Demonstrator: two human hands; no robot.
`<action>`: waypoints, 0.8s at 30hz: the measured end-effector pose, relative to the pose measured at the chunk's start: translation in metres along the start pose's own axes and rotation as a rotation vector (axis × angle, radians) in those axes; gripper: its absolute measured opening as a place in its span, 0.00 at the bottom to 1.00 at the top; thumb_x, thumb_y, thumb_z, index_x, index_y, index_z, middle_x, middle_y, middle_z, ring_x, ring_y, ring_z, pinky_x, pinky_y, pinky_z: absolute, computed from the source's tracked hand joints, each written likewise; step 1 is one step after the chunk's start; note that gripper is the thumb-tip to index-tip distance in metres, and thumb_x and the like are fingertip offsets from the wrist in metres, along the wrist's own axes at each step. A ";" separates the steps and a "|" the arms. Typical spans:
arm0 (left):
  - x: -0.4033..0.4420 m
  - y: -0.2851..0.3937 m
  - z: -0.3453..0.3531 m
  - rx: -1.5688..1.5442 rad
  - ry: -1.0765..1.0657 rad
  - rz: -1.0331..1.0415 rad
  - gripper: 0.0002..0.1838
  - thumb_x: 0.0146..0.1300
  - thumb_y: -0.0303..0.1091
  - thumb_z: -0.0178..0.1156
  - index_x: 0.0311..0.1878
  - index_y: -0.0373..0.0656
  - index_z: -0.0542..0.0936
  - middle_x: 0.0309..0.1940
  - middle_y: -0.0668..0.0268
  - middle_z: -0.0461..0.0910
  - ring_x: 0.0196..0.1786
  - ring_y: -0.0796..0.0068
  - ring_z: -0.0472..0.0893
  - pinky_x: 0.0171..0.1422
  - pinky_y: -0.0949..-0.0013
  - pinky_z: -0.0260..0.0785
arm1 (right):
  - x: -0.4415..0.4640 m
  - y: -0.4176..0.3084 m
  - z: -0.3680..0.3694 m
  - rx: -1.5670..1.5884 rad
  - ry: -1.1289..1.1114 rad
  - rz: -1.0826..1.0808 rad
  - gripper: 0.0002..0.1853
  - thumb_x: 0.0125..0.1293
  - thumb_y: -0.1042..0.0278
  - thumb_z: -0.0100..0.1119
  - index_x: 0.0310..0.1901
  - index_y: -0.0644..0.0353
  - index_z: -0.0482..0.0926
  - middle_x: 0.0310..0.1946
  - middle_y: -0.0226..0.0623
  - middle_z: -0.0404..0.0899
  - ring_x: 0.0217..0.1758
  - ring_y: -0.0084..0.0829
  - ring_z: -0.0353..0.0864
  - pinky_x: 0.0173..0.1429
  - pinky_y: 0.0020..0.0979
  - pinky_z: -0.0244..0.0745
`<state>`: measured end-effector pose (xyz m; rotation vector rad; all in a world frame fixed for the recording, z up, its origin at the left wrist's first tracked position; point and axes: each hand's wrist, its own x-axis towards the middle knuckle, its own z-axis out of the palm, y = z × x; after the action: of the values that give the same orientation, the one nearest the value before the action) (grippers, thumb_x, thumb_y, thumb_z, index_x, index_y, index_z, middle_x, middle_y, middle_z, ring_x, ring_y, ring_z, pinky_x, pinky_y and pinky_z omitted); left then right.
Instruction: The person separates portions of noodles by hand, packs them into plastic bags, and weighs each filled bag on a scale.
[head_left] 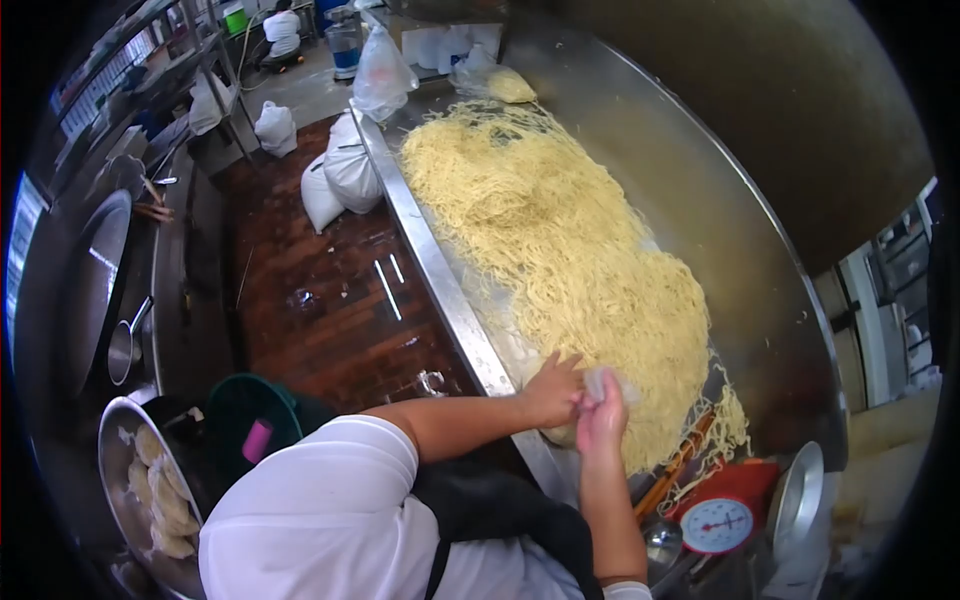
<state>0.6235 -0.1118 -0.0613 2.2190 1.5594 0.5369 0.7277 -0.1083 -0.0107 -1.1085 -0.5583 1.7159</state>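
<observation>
A large heap of pale yellow noodles (560,240) is spread along a metal worktable (437,245). At the near end of the heap, my right hand (602,420) is closed on a small piece of clear plastic bag (606,383). My left hand (553,390) is right beside it, palm down at the noodles' edge with its fingers stretched out. Its thumb side meets the right hand, and whether it also touches the plastic is hard to see. Below the hands, a pale bulge is partly hidden by my wrists.
A red dial scale (716,524) stands at the near right, with wooden sticks (680,462) and a metal lid (797,500) beside it. On the left are a bowl of bagged portions (160,490) and a green bin (252,400). White sacks (345,175) rest on the floor.
</observation>
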 end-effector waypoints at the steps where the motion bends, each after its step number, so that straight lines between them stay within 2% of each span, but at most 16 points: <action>1: 0.001 -0.006 0.009 0.013 0.046 0.042 0.33 0.51 0.46 0.61 0.59 0.39 0.73 0.62 0.59 0.70 0.72 0.51 0.59 0.73 0.41 0.48 | -0.009 -0.001 0.004 -0.135 0.039 -0.029 0.10 0.68 0.61 0.54 0.39 0.59 0.76 0.24 0.28 0.73 0.23 0.21 0.69 0.30 0.27 0.70; 2: 0.001 -0.010 0.019 0.026 0.095 0.082 0.33 0.52 0.46 0.61 0.59 0.38 0.73 0.62 0.59 0.70 0.71 0.52 0.59 0.72 0.41 0.49 | -0.007 0.008 -0.017 -0.193 -0.023 -0.052 0.09 0.67 0.62 0.57 0.38 0.59 0.76 0.27 0.31 0.76 0.24 0.25 0.73 0.35 0.30 0.74; 5: -0.003 0.006 -0.003 0.097 -0.019 0.122 0.30 0.55 0.45 0.58 0.60 0.40 0.73 0.63 0.59 0.69 0.71 0.52 0.60 0.72 0.42 0.49 | -0.029 -0.003 -0.027 -0.247 0.059 0.030 0.09 0.65 0.64 0.59 0.39 0.60 0.75 0.33 0.34 0.77 0.34 0.22 0.77 0.38 0.27 0.75; 8: -0.001 0.007 0.008 0.139 0.048 0.109 0.27 0.61 0.44 0.54 0.62 0.41 0.72 0.64 0.59 0.69 0.72 0.53 0.60 0.72 0.42 0.50 | -0.033 -0.005 -0.045 -0.455 0.064 -0.025 0.10 0.63 0.63 0.61 0.39 0.59 0.75 0.36 0.36 0.79 0.36 0.29 0.79 0.40 0.32 0.76; 11: 0.004 0.008 0.001 0.113 -0.022 0.072 0.24 0.67 0.44 0.49 0.62 0.41 0.72 0.64 0.59 0.69 0.72 0.53 0.60 0.72 0.42 0.49 | -0.030 0.013 -0.055 -1.009 0.002 -0.744 0.11 0.61 0.61 0.63 0.38 0.59 0.75 0.29 0.34 0.79 0.31 0.35 0.80 0.38 0.39 0.75; 14: 0.004 0.009 0.009 0.116 0.025 0.071 0.24 0.69 0.46 0.47 0.61 0.42 0.72 0.64 0.59 0.69 0.71 0.53 0.61 0.72 0.43 0.51 | -0.041 0.007 -0.066 -1.364 -0.056 -0.328 0.13 0.61 0.59 0.62 0.37 0.61 0.74 0.22 0.34 0.77 0.28 0.40 0.80 0.39 0.45 0.74; 17: 0.002 0.010 0.009 0.081 0.031 0.065 0.24 0.68 0.46 0.48 0.61 0.42 0.72 0.64 0.59 0.69 0.70 0.52 0.62 0.71 0.44 0.52 | -0.034 0.010 -0.079 -1.520 -0.207 -0.260 0.15 0.68 0.57 0.53 0.35 0.63 0.76 0.23 0.36 0.77 0.26 0.32 0.79 0.31 0.33 0.73; 18: 0.001 0.009 0.005 0.069 0.025 0.059 0.24 0.68 0.47 0.49 0.61 0.42 0.72 0.64 0.59 0.69 0.69 0.52 0.62 0.70 0.44 0.53 | -0.038 0.010 -0.078 -1.366 -0.204 -0.147 0.15 0.68 0.58 0.51 0.35 0.63 0.76 0.23 0.37 0.78 0.25 0.31 0.78 0.30 0.32 0.72; 20: -0.006 0.005 -0.005 0.063 0.089 0.120 0.23 0.67 0.47 0.52 0.57 0.41 0.76 0.59 0.56 0.73 0.63 0.52 0.69 0.64 0.47 0.60 | -0.048 0.005 -0.073 -1.060 -0.201 0.064 0.16 0.70 0.58 0.49 0.34 0.64 0.76 0.25 0.37 0.79 0.22 0.29 0.77 0.26 0.30 0.72; 21: -0.010 0.005 -0.015 0.060 0.121 0.152 0.22 0.66 0.47 0.53 0.55 0.40 0.77 0.56 0.54 0.75 0.59 0.52 0.73 0.61 0.49 0.64 | -0.048 0.002 -0.070 -0.971 -0.180 0.094 0.16 0.71 0.59 0.48 0.34 0.64 0.76 0.24 0.37 0.79 0.21 0.28 0.77 0.25 0.29 0.71; 23: -0.030 0.011 -0.035 -0.316 -0.162 -0.068 0.21 0.63 0.48 0.56 0.47 0.39 0.80 0.47 0.53 0.79 0.49 0.54 0.78 0.51 0.52 0.69 | -0.055 0.004 -0.064 -0.784 -0.129 0.175 0.17 0.72 0.59 0.47 0.33 0.64 0.77 0.24 0.35 0.78 0.18 0.26 0.76 0.22 0.27 0.70; 24: -0.038 0.013 -0.041 -0.500 -0.300 -0.186 0.20 0.61 0.48 0.58 0.43 0.39 0.82 0.42 0.52 0.81 0.43 0.55 0.81 0.46 0.54 0.71 | -0.056 0.007 -0.060 -0.792 -0.217 0.188 0.17 0.72 0.59 0.47 0.34 0.65 0.76 0.23 0.36 0.78 0.19 0.26 0.76 0.22 0.27 0.71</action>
<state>0.6011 -0.1485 -0.0229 1.6722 1.2871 0.4523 0.7821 -0.1690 -0.0209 -1.5548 -1.3861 1.8310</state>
